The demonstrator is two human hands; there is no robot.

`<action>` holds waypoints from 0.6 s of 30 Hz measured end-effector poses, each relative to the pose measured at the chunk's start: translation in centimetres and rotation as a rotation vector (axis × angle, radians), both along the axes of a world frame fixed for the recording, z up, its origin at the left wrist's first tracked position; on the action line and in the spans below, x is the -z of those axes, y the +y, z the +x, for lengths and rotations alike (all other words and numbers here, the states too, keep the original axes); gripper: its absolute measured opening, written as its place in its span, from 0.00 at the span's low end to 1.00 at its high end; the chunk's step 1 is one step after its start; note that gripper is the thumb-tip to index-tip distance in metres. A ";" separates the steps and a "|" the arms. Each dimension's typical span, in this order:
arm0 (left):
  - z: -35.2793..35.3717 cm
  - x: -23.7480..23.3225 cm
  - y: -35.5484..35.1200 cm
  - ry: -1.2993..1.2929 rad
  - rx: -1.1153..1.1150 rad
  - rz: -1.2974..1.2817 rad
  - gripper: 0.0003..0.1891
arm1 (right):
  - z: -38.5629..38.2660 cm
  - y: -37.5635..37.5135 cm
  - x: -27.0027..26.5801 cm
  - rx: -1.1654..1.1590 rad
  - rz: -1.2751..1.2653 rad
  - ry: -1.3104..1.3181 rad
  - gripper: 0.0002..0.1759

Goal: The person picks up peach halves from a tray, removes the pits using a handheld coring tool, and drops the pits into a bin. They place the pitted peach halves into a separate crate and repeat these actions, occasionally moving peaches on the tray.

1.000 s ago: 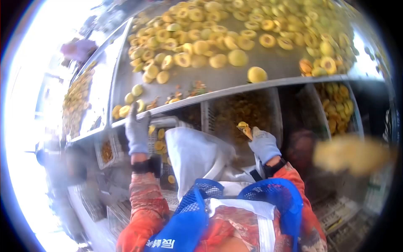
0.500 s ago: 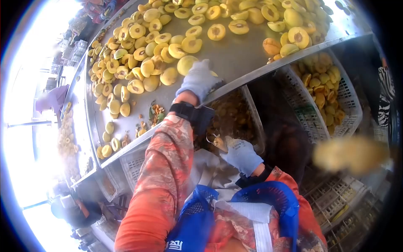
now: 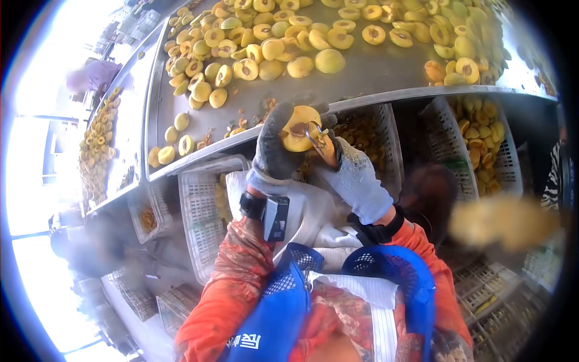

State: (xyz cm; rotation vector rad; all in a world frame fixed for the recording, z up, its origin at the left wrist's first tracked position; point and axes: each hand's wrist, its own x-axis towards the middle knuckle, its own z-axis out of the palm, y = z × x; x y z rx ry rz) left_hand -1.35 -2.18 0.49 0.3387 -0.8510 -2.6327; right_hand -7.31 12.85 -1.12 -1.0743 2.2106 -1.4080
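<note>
At the far left, a blurred person in purple clothing (image 3: pixel 101 75) is beside a side tray lined with yellow fruit pieces (image 3: pixel 98 151). Next, a metal surface (image 3: pixel 362 78) stretches rightward, heaped with halved yellow fruit (image 3: pixel 271 48). Below its near edge is a white crate (image 3: pixel 198 244), partly hidden. At centre, just in front of that edge, the gloved left hand (image 3: pixel 271 148) is curled around a fruit half (image 3: pixel 307 113), its brown-centred cut face showing. The gloved right hand (image 3: pixel 357 181) grips a looped tool (image 3: pixel 327 149), its metal loop over the cut face; how deep it sits, I cannot tell. Further right, a slatted crate (image 3: pixel 511 166) holds more fruit pieces.
</note>
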 end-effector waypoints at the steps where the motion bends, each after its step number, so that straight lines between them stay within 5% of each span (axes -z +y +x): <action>1: 0.5 0.3 0.2 -0.050 -0.060 -0.264 0.25 | 0.5 0.0 -0.4 -0.002 0.029 -0.010 0.22; 4: 1.5 0.3 0.9 -0.129 -0.166 -0.673 0.26 | 2.0 0.0 -1.2 0.009 0.035 -0.076 0.23; 6: 1.9 -1.3 1.9 -0.072 -0.129 -0.430 0.26 | 3.7 -0.1 -0.2 0.029 -0.059 -0.169 0.21; 7: 2.4 -1.4 2.5 -0.048 -0.170 -0.485 0.26 | 4.9 -0.4 -0.5 0.013 -0.064 -0.245 0.18; 10: 3.2 -1.6 3.7 0.046 -0.250 -0.539 0.26 | 5.5 0.4 0.4 -0.135 -0.095 0.077 0.17; 13: 3.3 -2.0 3.5 -0.120 -0.131 -0.707 0.26 | 4.3 1.0 0.1 -0.094 -0.004 -0.107 0.17; 18: 4.6 -2.0 3.3 -0.024 -0.051 -0.213 0.28 | 4.5 1.4 0.3 0.013 0.062 -0.031 0.16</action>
